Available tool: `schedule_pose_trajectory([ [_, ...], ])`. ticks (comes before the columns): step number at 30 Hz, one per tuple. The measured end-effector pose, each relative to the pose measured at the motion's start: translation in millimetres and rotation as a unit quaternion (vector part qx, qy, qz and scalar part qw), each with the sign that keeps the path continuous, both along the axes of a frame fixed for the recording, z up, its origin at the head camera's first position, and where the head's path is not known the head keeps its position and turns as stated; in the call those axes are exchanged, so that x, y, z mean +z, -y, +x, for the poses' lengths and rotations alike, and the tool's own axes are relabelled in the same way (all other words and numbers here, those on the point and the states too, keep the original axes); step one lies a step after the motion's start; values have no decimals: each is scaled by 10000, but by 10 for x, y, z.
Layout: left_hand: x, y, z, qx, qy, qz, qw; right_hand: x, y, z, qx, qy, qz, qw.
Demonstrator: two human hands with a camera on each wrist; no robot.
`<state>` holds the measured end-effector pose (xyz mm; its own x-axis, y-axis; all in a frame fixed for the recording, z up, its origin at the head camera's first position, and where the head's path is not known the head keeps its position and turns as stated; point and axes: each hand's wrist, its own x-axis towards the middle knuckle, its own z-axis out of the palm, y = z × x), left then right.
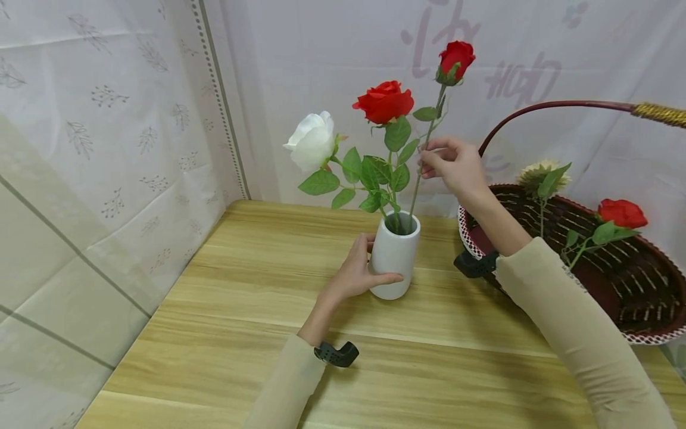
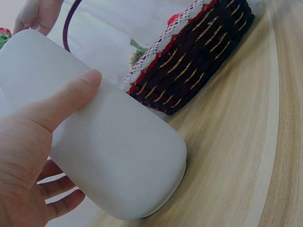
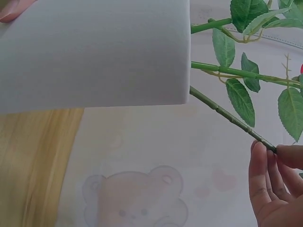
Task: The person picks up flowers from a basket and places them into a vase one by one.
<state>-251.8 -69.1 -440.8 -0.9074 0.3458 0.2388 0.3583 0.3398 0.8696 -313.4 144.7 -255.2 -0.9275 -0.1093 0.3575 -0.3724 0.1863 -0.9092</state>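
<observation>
White rose [image 1: 311,143]: leans out past the vase's left side; best left undisturbed.
Left hand [image 1: 348,275]: thumb across the vase's front, other fingers round its left side, a wrapping hold; steady, light pressure should prevent tipping.
White vase [image 1: 393,262]: stands on the table [image 1: 225,286], within the left fingers and below the right ones.
Full red rose [image 1: 384,102]: rises from the vase's mouth, its leaves close to the rosebud's stem; they could snag, so a slow feed along the right side of the mouth looks wise.
Red rosebud [image 1: 455,61]: highest bloom, above the right fingers; its stem slants down leftward, lower end inside the mouth. Whether it meets the bottom is hidden.
Right hand [image 1: 452,167]: thumb and fingertips narrowed to a pinch on that stem, well above the rim; lowering along the stem's own line should avoid bending it.
Woven basket [image 1: 651,268]: far right, apart from the vase, holding a pale flower [image 1: 536,176] and another red rose [image 1: 621,213]; the right sleeve should clear them.
</observation>
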Motion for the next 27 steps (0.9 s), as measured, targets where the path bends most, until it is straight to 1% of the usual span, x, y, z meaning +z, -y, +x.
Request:
schedule_pose_trajectory([
  [5, -1, 1, 2, 15, 6, -20, 10000, -25, 11, 3, 136, 79, 108, 9998],
  [11, -1, 3, 3, 5, -15, 2, 10000, -50, 26, 23, 157, 280, 221, 9992],
  [15, -3, -1, 1, 3, -17, 23, 10000, -66, 27, 23, 208, 304, 145, 9992],
  [22, -6, -6, -5, 4, -79, 50, 10000, -130, 24, 14, 420, 325, -67, 9986],
  [27, 7, -6, 0, 20, -53, 62, 10000, -181, 15, 23, 605, 380, -19, 9974],
])
